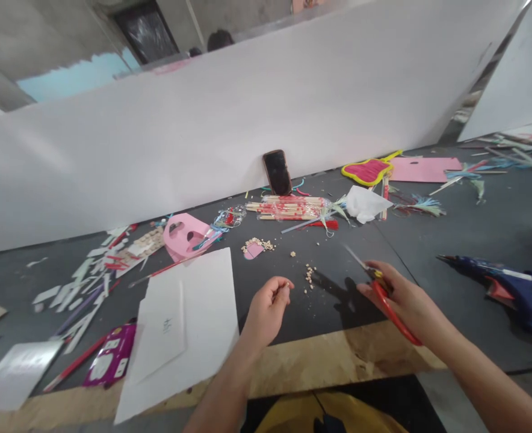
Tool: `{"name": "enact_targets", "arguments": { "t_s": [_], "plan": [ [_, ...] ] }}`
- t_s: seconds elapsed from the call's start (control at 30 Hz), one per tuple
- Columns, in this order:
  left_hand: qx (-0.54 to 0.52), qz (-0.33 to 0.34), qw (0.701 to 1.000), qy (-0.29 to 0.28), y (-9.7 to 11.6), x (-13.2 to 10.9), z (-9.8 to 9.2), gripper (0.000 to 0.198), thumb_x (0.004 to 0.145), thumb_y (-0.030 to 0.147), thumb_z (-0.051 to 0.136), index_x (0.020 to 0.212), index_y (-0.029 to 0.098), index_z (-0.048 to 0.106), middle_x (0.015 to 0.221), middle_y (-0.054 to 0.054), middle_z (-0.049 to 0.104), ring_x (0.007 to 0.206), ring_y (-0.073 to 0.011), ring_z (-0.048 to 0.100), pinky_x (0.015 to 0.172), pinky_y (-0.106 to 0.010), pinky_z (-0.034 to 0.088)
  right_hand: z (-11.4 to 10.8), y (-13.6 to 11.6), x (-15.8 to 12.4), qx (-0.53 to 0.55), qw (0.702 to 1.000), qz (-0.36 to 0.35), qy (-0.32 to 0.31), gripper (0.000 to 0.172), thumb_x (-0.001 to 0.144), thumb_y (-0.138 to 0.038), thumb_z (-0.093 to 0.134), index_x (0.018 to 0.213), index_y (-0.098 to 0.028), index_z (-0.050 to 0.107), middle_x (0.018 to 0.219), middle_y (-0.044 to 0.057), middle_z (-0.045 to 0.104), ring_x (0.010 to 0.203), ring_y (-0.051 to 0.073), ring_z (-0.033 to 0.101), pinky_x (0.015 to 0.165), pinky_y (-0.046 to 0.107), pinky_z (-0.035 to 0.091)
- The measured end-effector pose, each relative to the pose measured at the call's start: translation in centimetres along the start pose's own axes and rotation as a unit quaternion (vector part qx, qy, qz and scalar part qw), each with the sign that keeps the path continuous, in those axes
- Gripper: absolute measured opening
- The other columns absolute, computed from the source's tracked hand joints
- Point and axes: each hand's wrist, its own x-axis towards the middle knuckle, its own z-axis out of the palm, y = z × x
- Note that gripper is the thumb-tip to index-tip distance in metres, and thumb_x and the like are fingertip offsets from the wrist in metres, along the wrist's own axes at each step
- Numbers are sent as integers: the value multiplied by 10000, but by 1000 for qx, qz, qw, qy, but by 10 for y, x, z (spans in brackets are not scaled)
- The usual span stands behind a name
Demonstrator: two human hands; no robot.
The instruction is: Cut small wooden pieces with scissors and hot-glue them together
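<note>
My right hand [395, 294] grips a pair of scissors [390, 310] with red handles, its blades pointing up and to the left above the dark table. The fingers of my left hand [269, 307] are pinched together near the table's front edge; a tiny pale bit shows at the fingertips, too small to name. Between the two hands lies a loose scatter of small beige pieces [310, 276]. Farther back, more such pieces [266, 245] surround a small pink paper shape [253, 251].
White paper sheets [207, 300] lie left of my left hand, beside a purple packet [112, 355]. A blue glue gun [505, 282] rests at the right. Behind are a phone [277, 172], wrapped sticks [288, 207], a pink cutout [187, 237] and a white partition [203, 132].
</note>
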Motion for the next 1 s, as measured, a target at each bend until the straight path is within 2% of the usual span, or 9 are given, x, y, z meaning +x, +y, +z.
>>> {"name": "enact_targets", "arguments": {
  "t_s": [0.1,0.2,0.37,0.5,0.6,0.7,0.87,1.0],
  "plan": [
    [85,42,995,-14,8,26,4,206,828,342,478,842,178,603,635,26,523,566,-110,460,540,-208,345,7,8,6,174,983,7,63,476,823,-526,509,1175,-211,455,684,-1,580,575,154,544,504,255,432],
    [236,84,968,-35,19,64,16,181,808,318,496,789,191,623,559,42,504,535,-114,474,516,-207,331,12,9,7,258,961,26,94,464,793,-495,572,1141,-206,471,734,10,577,641,156,546,556,259,445],
    [315,103,942,-41,28,125,45,129,751,271,578,825,214,666,666,2,614,644,-162,555,584,-243,352,19,7,-1,282,953,20,106,429,776,-436,607,1118,-209,483,758,6,564,660,151,537,616,263,454],
    [366,112,922,-60,27,147,59,81,741,237,599,773,219,671,797,-33,662,798,-203,593,671,-262,383,26,11,-9,236,966,3,108,390,780,-402,603,1109,-218,503,703,-18,552,615,139,533,604,250,453],
    [393,111,910,-69,28,149,60,101,767,248,574,739,208,661,855,-54,667,867,-226,595,710,-280,394,30,13,-10,226,965,-11,132,386,758,-398,622,1090,-230,519,670,-33,554,578,128,536,566,231,451],
    [406,109,904,-75,32,140,55,135,792,251,534,771,204,659,875,-60,666,873,-227,593,718,-286,396,30,13,-8,204,968,-32,140,364,745,-389,625,1062,-227,547,649,-37,555,540,120,522,528,220,443],
    [399,100,908,-80,31,101,34,155,802,280,518,809,215,658,801,-23,657,760,-182,587,654,-256,384,28,10,-8,174,973,-58,143,343,746,-383,618,1046,-223,572,712,-18,594,558,117,538,534,216,447],
    [379,80,918,-79,17,68,24,186,812,308,509,755,205,652,692,-1,626,662,-154,562,593,-239,362,27,9,-9,162,975,-55,141,329,762,-389,611,1048,-232,568,630,-47,540,513,108,502,497,204,426]
  ]
}}
